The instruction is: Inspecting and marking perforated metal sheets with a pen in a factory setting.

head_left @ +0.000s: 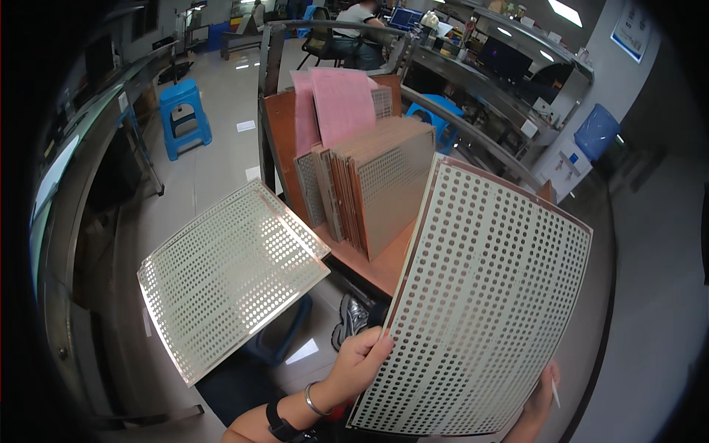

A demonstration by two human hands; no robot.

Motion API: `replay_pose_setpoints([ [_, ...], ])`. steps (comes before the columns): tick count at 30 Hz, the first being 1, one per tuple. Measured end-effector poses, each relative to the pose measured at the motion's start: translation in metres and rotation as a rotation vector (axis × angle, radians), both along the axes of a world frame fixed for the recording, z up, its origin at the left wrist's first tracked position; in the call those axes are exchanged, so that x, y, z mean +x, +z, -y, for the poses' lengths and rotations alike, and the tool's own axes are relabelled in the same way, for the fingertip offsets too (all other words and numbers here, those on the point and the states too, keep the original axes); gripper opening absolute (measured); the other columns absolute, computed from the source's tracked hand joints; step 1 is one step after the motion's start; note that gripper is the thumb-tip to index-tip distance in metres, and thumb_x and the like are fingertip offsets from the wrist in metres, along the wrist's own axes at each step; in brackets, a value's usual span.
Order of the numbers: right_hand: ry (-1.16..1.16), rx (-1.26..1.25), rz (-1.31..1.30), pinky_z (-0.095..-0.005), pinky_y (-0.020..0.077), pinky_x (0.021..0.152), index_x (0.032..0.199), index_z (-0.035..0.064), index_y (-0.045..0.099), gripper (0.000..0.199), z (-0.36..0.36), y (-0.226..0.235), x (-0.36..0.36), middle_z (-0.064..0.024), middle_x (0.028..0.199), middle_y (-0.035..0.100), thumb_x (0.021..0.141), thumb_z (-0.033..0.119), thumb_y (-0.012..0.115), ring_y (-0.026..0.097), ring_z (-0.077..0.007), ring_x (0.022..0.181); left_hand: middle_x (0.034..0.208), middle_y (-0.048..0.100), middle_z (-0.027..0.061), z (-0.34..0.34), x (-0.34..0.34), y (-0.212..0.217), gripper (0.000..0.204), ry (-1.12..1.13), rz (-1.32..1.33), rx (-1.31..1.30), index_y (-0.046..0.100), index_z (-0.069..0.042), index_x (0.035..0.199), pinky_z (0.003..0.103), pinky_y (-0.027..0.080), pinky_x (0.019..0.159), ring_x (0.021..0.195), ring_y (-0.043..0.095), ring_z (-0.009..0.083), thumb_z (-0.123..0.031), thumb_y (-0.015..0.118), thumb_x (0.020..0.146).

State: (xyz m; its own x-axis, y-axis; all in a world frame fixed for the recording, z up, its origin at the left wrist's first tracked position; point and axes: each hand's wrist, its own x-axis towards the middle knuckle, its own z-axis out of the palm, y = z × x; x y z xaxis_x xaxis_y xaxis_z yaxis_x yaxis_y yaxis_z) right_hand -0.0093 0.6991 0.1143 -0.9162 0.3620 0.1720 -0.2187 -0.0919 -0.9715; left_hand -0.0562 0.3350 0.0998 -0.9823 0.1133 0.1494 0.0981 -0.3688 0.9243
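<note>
A large pale circuit board panel (487,295) with rows of dark round spots stands tilted up in front of me. My left hand (362,362) is closed on its left edge, thumb over the front face. At the lower right edge, my right hand (540,402) is curled against the same panel, partly hidden behind it. A thin white pointed thing (555,393) sticks out from the right hand's fingers; its kind does not show. To the left, more panels of the same kind (236,273) lie flat, apparently stacked, on a blue stool (284,336).
Ahead stands a metal-framed cart (267,66) holding upright copper-coloured panels (391,184) and pink sheets (343,107). Another blue stool (185,114) is on the floor at left. Workbenches line both sides. A seated person (362,33) is at the back; a water dispenser (572,162) stands right.
</note>
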Motion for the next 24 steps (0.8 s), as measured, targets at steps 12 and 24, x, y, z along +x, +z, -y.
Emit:
replay_pose_setpoints([
  [12,-0.022,-0.067,0.001,-0.0274,0.0510,0.069,0.096,-0.0043,0.059,0.032,0.007,0.001,0.002,-0.0129,0.087,0.066,0.083,0.025,0.067,0.063,-0.0165,0.075,0.091,0.061,0.0013,0.006,0.001,-0.011,0.030,-0.020,0.053,0.085,0.061,0.003,0.103,0.022,0.043,0.072,0.081,0.052,0.0055,-0.022,0.045,0.098],
  [24,-0.033,-0.033,-0.012,-0.0285,0.0506,0.071,0.091,-0.0033,0.060,0.036,0.013,0.005,0.006,-0.0119,0.085,0.066,0.079,0.029,0.070,0.062,-0.0168,0.074,0.088,0.063,0.0008,0.010,0.002,-0.020,0.029,0.014,0.092,0.098,0.060,0.003,0.100,0.021,0.043,0.069,0.076,0.052,0.0044,-0.023,0.045,0.098],
])
